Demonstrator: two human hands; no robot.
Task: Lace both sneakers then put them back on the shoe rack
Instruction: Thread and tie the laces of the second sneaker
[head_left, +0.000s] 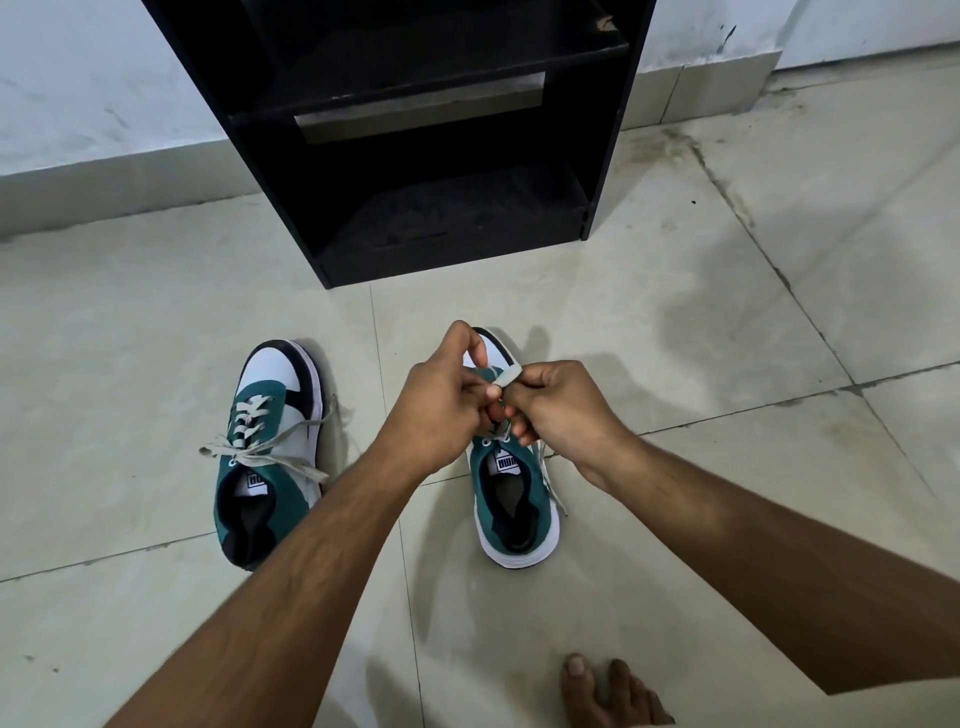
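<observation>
Two teal, white and black sneakers stand on the tiled floor, toes pointing at the shoe rack. The left sneaker (270, 457) is laced, its grey lace tied in a loose bow across the tongue. Over the right sneaker (511, 512) my left hand (444, 402) and my right hand (556, 408) meet, both pinching its grey lace (506, 378), a loop of which is wrapped over my right index finger. One loose lace end trails down the shoe's right side. My hands hide the front half of this sneaker.
The black shoe rack (436, 156) stands against the white wall just beyond the sneakers, its shelves dusty and bare. My bare foot (608, 691) rests on the floor at the bottom right. Pale floor tiles surround the shoes.
</observation>
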